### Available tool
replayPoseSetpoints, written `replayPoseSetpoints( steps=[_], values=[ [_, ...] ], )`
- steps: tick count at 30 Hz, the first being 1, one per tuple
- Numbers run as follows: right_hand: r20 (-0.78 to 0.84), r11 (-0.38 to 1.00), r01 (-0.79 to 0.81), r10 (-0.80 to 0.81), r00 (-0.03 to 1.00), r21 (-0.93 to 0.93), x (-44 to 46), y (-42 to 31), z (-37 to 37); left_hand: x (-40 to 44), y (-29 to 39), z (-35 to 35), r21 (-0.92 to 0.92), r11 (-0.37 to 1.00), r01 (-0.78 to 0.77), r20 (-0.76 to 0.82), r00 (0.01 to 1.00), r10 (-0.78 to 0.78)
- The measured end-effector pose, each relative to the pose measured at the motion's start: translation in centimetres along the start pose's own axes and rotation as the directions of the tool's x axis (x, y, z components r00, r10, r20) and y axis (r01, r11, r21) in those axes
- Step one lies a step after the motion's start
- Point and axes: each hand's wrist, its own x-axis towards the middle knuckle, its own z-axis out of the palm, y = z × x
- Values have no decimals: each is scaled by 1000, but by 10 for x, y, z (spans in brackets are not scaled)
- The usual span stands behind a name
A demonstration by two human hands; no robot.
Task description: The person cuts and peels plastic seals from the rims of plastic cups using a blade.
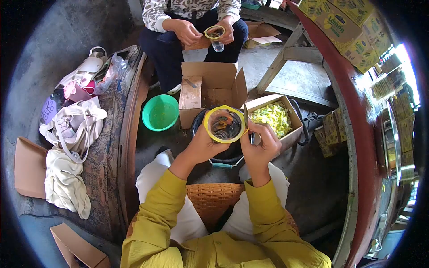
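Observation:
My left hand (201, 145) is closed around a clear plastic cup (225, 126) with a yellow rim, its mouth facing up at me. My right hand (262, 142) pinches a thin, dark knife-like blade (246, 115) against the right side of that rim. Most of the blade's lower end is hidden by my fingers. Below both hands sits a black bucket (232, 172) with a turquoise handle grip. A cardboard box of yellow-green strips (273, 119) stands just right of my right hand.
Opposite me a seated person (192, 33) holds a similar yellow-rimmed cup (216, 38). An open cardboard box (191, 96) and a green basin (161, 112) lie between us. Bags (82, 120) rest on the bench at left. A red-edged table (333, 53) with lemon cartons borders the right.

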Motion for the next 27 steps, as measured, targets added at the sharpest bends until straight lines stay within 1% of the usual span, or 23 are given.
replayPoseSetpoints(
  steps=[3,6,12,15,18,19,20,22,25,27],
  values=[
    [39,999,14,-16,999,41,2,4,-3,1,4,-5,-5,1000,5,47,999,-4],
    [68,999,10,-13,998,43,2,3,-4,-2,4,-5,-77,997,1,85,996,5],
    [128,995,15,-27,991,94,5,5,-6,-2,9,-10,-80,997,11,81,997,-4],
    [142,996,13,-25,990,84,5,4,-6,-2,9,-13,-90,995,36,115,993,-25],
    [146,996,15,-27,989,84,4,7,-5,-3,8,-9,-159,983,87,173,983,-59],
    [148,995,0,-15,989,103,4,8,-6,-4,8,-9,-170,983,74,162,986,-46],
    [151,993,-14,-4,989,121,3,8,-6,-5,9,-8,-141,989,52,138,990,-32],
    [118,995,-15,4,993,99,3,6,-5,-5,12,-2,-81,997,9,92,996,-1],
    [61,995,-29,23,998,99,0,7,-1,-4,1,3,-185,982,44,19,999,-41],
    [11,993,-33,32,999,109,0,8,1,-3,0,1,-203,977,67,8,998,-67]
  ],
)
